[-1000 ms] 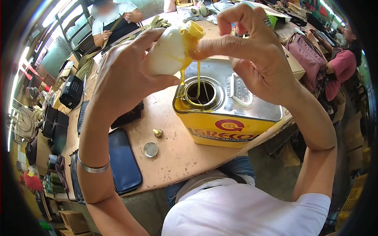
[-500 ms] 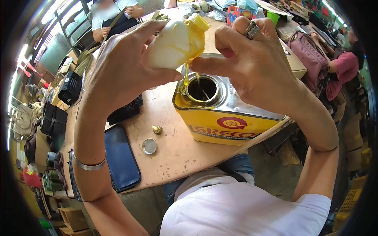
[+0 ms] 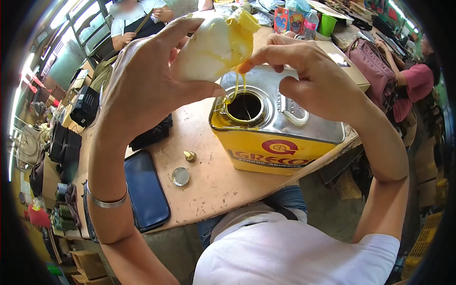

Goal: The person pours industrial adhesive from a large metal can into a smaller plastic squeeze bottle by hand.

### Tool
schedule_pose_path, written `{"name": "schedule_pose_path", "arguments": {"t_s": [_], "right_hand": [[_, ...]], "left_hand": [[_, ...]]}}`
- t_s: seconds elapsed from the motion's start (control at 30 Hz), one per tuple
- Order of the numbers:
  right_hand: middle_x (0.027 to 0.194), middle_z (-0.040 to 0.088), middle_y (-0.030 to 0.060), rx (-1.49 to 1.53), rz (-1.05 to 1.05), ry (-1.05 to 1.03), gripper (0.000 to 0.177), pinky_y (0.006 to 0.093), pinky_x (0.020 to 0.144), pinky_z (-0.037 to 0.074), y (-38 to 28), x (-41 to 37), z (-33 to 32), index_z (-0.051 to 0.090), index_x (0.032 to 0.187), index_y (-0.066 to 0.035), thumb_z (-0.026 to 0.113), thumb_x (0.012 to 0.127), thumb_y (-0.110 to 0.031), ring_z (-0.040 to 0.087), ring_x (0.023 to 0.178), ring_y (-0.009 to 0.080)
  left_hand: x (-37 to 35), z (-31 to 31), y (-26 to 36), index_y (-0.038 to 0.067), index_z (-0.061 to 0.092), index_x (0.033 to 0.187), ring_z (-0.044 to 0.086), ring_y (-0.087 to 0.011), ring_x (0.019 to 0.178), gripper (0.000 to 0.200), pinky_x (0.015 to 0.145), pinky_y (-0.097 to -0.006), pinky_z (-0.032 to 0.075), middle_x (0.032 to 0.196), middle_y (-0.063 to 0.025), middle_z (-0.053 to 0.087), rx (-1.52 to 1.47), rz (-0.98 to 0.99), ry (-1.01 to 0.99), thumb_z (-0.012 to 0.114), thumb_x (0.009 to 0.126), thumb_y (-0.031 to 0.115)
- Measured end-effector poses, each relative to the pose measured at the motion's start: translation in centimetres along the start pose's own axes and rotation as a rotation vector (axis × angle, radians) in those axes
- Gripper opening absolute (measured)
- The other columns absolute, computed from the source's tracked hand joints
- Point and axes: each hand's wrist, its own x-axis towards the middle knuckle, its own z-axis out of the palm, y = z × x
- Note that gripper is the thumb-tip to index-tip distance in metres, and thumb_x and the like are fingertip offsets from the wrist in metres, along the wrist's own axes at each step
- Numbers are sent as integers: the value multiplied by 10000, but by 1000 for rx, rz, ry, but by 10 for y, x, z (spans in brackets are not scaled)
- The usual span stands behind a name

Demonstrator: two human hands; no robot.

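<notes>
A white plastic bottle (image 3: 209, 50), its neck smeared with yellow glue, is gripped in my left hand (image 3: 142, 80) and tilted up to the right above the yellow adhesive can (image 3: 280, 149). Strands of glue hang from the bottle to the can's round open mouth (image 3: 244, 106). My right hand (image 3: 304, 71) has its fingers bent, one fingertip touching the glue on the bottle's side; nothing is held in it. Left of the can, a round metal cap (image 3: 180, 176) and a small glue-coated nozzle (image 3: 189, 156) lie on the table.
A dark blue phone-like slab (image 3: 147, 190) lies at the table's left edge (image 3: 204, 199). Beyond are a green cup (image 3: 327, 25), red boxes (image 3: 288, 21) and a clear bottle (image 3: 311, 23). One person (image 3: 137, 21) sits at the far left, another (image 3: 418, 76) at the right.
My right hand has opened its pinch somewhat and shifted, with a fingertip now against the bottle. The bottle has risen slightly to the right.
</notes>
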Motion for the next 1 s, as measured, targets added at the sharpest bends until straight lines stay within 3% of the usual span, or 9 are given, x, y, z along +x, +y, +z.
{"name": "schedule_pose_path", "arguments": {"t_s": [0.03,0.13,0.23,0.33,0.43,0.63,0.77,0.9,1.0], "right_hand": [[855,572,79,70,159,-107,360,354,824,399,-5,3,-4,647,959,-136,481,675,10,545,858,245],[855,576,77,170,-21,-67,368,351,821,399,3,1,3,651,953,-143,476,674,19,546,869,250],[873,575,74,43,-59,-60,328,358,812,392,0,-3,-1,662,913,-144,497,679,17,550,887,228],[804,453,16,-258,-138,-1,460,331,760,294,-9,-11,0,649,863,-154,447,547,112,450,815,177],[810,451,6,-480,-307,51,393,358,747,272,-17,-14,6,639,829,-175,506,575,94,454,815,175],[797,489,26,-177,-310,-27,353,334,708,333,-12,-14,-2,621,843,-111,500,583,96,477,792,198],[771,521,35,75,-18,5,424,260,679,351,-5,-7,-4,615,899,-39,405,558,101,459,741,145],[689,516,32,325,158,-70,335,248,521,378,-5,-2,-6,652,973,-78,459,724,35,464,567,90],[703,528,30,474,100,-123,332,251,545,383,-4,-2,-1,656,970,-92,461,729,28,483,590,100]], "left_hand": [[0,0,2,97,524,1171,514,-96,787,685,707,-259,382,927,7,614,-18,7,5,788,554,235],[0,0,0,89,518,1178,525,-117,838,680,791,-275,392,960,-10,606,21,24,12,790,563,193],[-2,1,-9,75,516,1180,522,-135,880,675,866,-287,381,984,-30,596,76,28,26,790,569,156],[-3,-1,-8,61,516,1181,510,-139,910,686,884,-290,373,999,-40,589,65,-1,22,792,560,149],[-6,-3,-2,51,515,1185,498,-135,930,706,884,-291,370,1004,-38,584,23,-33,3,796,546,150],[-8,1,-10,52,520,1179,498,-138,918,712,881,-291,369,994,-39,586,-42,-19,-7,794,533,175],[-8,2,-8,54,526,1163,509,-149,891,688,872,-296,375,976,-52,589,-31,7,2,785,539,185],[-4,5,-1,54,528,1155,523,-168,886,680,856,-311,391,972,-69,593,-96,22,8,780,536,180],[-2,5,0,57,527,1155,539,-182,879,685,839,-321,406,960,-81,599,-50,38,40,780,532,186]]}}
